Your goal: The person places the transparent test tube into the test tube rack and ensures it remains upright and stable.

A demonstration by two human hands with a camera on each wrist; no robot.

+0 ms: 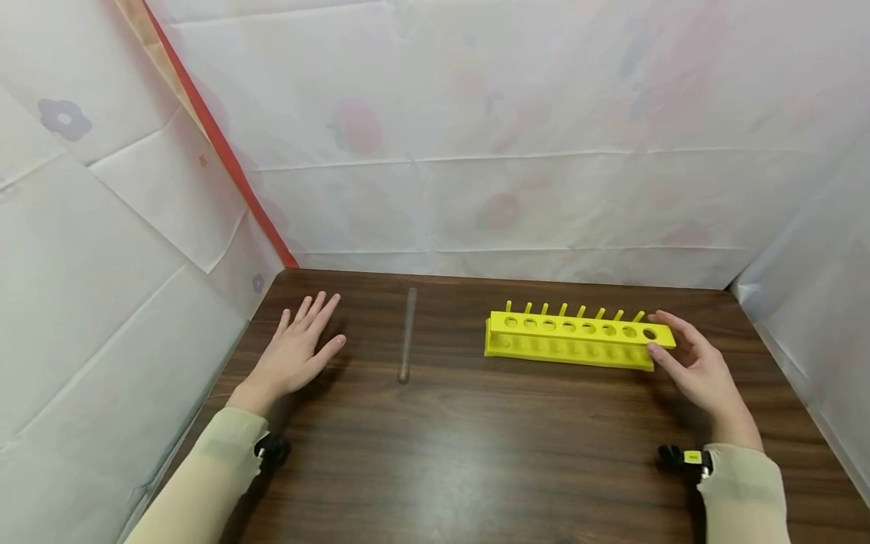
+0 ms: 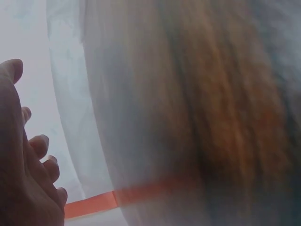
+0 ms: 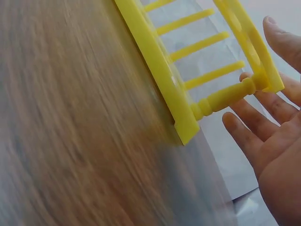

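The left hand (image 1: 295, 355) lies flat and open on the dark wood surface (image 1: 476, 453); its wrist view is mostly blur. Right of it lies a clear tube (image 1: 407, 335), faint against the grain. Further right stands a yellow rack (image 1: 574, 340) with a row of holes and pegs. The right hand (image 1: 700, 370), fingers relaxed and spread, meets the rack's right end without gripping it.

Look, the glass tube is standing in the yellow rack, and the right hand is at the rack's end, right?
Not quite. The glass tube lies flat on the table, apart from the yellow rack, as the head view shows. The right hand is indeed at the rack's end.
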